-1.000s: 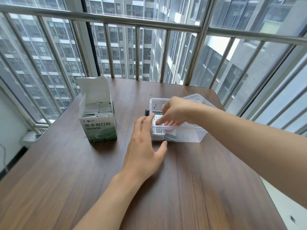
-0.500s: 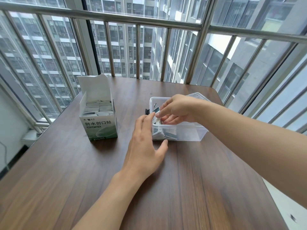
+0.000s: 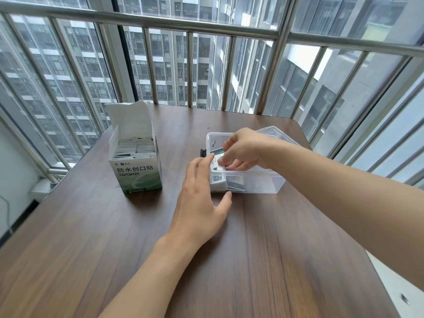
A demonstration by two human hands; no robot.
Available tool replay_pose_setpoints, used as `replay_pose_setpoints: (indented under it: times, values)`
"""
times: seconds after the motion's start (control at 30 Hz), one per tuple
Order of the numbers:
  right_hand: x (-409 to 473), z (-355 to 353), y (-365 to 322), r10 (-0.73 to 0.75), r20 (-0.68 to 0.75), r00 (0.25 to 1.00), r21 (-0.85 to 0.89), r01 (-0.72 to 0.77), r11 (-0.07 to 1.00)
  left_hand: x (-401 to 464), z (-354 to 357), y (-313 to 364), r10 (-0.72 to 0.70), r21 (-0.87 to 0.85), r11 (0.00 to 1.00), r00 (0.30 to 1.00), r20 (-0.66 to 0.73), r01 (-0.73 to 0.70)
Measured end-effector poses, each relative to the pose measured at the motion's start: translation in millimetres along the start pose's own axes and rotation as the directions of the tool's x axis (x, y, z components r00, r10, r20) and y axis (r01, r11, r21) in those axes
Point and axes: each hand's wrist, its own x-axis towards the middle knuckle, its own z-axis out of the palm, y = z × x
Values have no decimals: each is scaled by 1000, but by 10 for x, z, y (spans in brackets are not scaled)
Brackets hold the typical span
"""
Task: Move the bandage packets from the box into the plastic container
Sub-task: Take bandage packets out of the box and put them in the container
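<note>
We note a dark wooden table [image 3: 263, 260] standing against a metal window railing [image 3: 188, 21], with tall buildings behind the glass. On the left part of the table stands an opened cardboard box [image 3: 137, 175], lid flap upright, green and white with printed characters on its front; bandage packets [image 3: 135, 146] stand packed on edge inside it. To its right, apart from it, sits a clear plastic container [image 3: 257, 182] with no lid on it; through its front wall we see several packets [image 3: 229, 182] lying at its left end. Our left hand [image 3: 202, 203] rests at the container's near left corner, fingers straight against the left wall and thumb spread along the front. Our right hand [image 3: 245, 150] reaches over the rim into the container, fingers curled and pinching one packet [image 3: 217, 157], which is tilted just above the pile. A small black object [image 3: 202, 153] shows just beside the container's left wall; we cannot tell what it is.
</note>
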Motion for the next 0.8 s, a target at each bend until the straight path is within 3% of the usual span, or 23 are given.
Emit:
replay_pose_setpoints:
  times: [0.3,0.5,0.8]
  values:
    - [-35,48,-14,4,4,1000,106,-5,994,-4,-6,6,0,8,1000,1000,7,0]
    - [-116,-289,-23,11,-59,998,215,2,977,-17,-17,6,-3,17,1000,1000,4,3]
    - [-58,-253,211,92,-66,994,-49,-96,994,-14,-4,19,8,25,1000,1000,7,-8]
